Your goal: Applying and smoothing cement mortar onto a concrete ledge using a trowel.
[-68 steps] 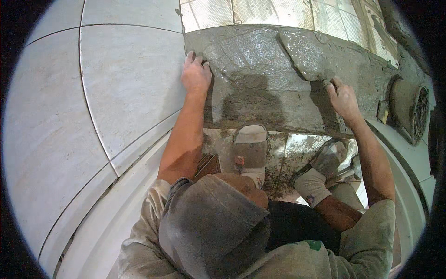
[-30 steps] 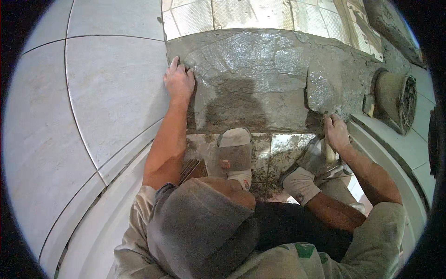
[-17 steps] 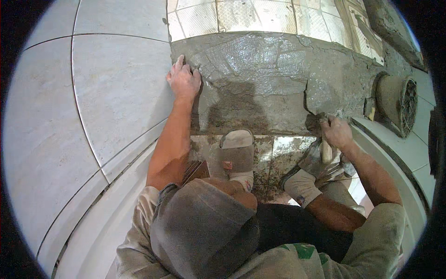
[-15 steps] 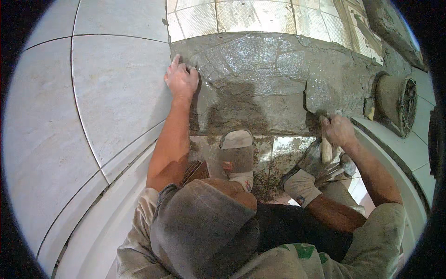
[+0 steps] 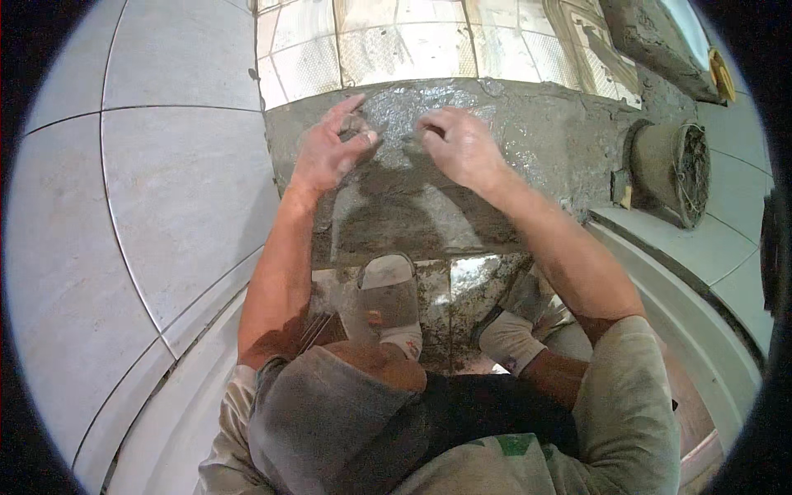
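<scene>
A band of wet grey mortar [image 5: 552, 188] spans the ledge ahead of me. My left hand [image 5: 338, 144] is over its middle-left part, index finger stretched out and the thumb apart from it. My right hand [image 5: 454, 144] is just right of it, low over the shiny mortar, fingers curled toward the thumb; whether they hold anything is hidden. The two hands nearly meet, with their shadows falling on the mortar below.
Large pale tiles [image 5: 181, 190] lie left, small patterned tiles [image 5: 404, 41] beyond the mortar. A mortar-caked cylinder [image 5: 660, 173] stands right, near a yellow object [image 5: 720, 74]. White curved frames [image 5: 190, 371] flank my legs. My socked, sandalled feet [image 5: 388, 289] are below the ledge.
My right hand has left the lower right edge, by a pale handle, for the middle of the mortar. My left hand has come right from the tile edge. The view has shifted slightly.
</scene>
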Available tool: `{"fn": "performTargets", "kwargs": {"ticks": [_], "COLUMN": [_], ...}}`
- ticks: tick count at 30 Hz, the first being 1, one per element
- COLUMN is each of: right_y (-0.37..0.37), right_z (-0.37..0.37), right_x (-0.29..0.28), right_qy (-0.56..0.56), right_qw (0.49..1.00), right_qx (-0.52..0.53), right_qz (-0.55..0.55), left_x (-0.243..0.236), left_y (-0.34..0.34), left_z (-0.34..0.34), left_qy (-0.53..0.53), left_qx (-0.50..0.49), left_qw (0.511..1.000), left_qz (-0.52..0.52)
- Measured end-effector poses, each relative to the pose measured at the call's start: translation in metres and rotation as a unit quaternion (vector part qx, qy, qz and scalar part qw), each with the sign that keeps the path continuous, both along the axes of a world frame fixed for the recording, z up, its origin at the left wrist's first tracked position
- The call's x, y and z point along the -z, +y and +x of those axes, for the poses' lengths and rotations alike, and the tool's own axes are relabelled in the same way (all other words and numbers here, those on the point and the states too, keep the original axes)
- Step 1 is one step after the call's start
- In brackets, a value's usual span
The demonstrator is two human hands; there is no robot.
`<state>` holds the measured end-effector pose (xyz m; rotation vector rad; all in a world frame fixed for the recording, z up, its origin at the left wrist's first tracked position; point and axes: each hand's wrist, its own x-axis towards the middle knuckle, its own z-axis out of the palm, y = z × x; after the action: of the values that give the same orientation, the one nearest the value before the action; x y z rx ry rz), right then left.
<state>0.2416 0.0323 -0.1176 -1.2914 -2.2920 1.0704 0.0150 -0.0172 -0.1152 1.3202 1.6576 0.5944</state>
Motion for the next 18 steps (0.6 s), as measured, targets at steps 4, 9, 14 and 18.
{"fn": "performTargets", "kwargs": {"ticks": [4,9,14,18], "right_y": [0.003,0.002,0.001,0.011], "right_z": [0.005,-0.002,0.008,0.028], "right_x": [0.004,0.016,0.010,-0.007], "right_qy": [0.039,0.050,0.071,-0.010], "right_qw": [0.999,0.997,0.997,0.999], "right_qx": [0.036,-0.049,-0.021,-0.019], "right_qz": [0.000,0.045,0.003,-0.048], "left_x": [0.008,0.002,0.005,0.008], "left_y": [0.013,0.005,0.006,0.006], "left_z": [0.028,0.024,0.035,0.040], "left_qy": [0.015,0.032,0.011,0.000], "left_qx": [0.088,0.120,0.136,0.093], "left_qw": [0.992,0.984,0.985,0.994], "left_qz": [0.091,0.128,0.103,0.056]}}
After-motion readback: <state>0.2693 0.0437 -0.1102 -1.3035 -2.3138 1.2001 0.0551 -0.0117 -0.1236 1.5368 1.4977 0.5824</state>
